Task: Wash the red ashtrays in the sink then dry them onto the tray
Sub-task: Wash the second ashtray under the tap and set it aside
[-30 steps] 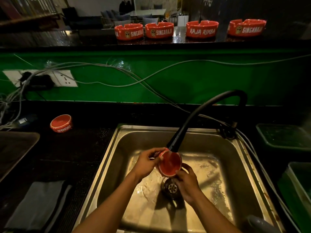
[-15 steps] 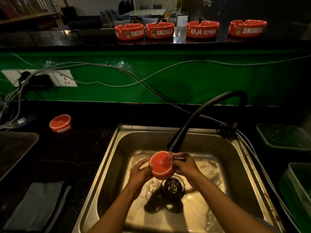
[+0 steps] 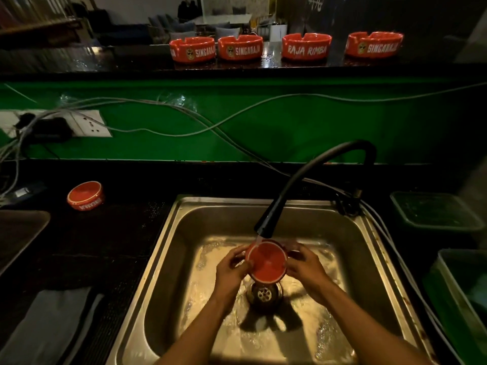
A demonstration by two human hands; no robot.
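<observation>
A red ashtray [image 3: 266,262] is held over the drain of the steel sink [image 3: 184,227], its flat underside turned toward me, under water running from the black tap [image 3: 266,226]. My left hand [image 3: 233,267] grips its left edge and my right hand [image 3: 307,270] grips its right edge. Another red ashtray [image 3: 85,195] lies upside down on the dark counter to the left of the sink. Several more red ashtrays [image 3: 192,50] stand in a row on the raised bar shelf at the back. A dark tray [image 3: 18,233] lies at the far left edge.
A grey folded cloth [image 3: 44,327] lies on the counter at lower left. Cables [image 3: 158,119] run along the green wall from a wall socket [image 3: 89,126]. Green plastic tubs [image 3: 434,214] stand to the right of the sink.
The ashtray has been turned in my hands, from side-on under the spout to its underside facing me. Both hands shifted round its edges. Water keeps running.
</observation>
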